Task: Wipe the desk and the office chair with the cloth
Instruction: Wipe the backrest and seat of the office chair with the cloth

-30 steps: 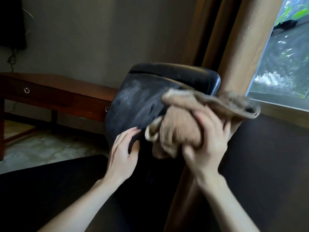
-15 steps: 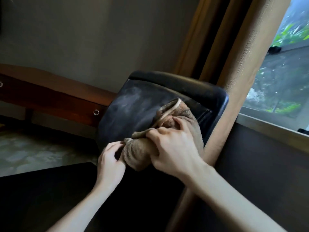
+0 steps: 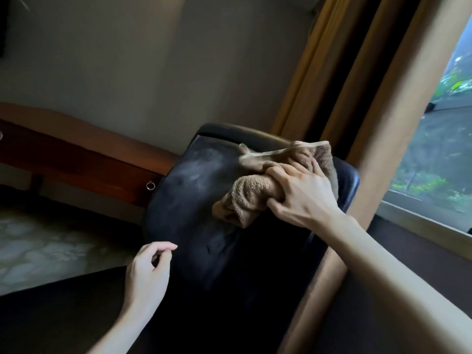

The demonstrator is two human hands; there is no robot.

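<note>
Right hand [image 3: 304,198] grips bunched cloth [image 3: 258,192] against office chair [image 3: 194,200] backrest near its top edge; left hand [image 3: 146,274], loosely curled, holds nothing beside the left edge.

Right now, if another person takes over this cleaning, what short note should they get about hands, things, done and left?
Right hand: grips the bunched brown cloth, pressing it on the upper right of the office chair back.
Left hand: fingers loosely curled, holds nothing, beside the back's left edge.
Desk: behind the chair, along the wall.
Done: cannot tell how much was wiped.
Left: a grey dusty haze shows on the back, left of the cloth; wipe it.
</note>
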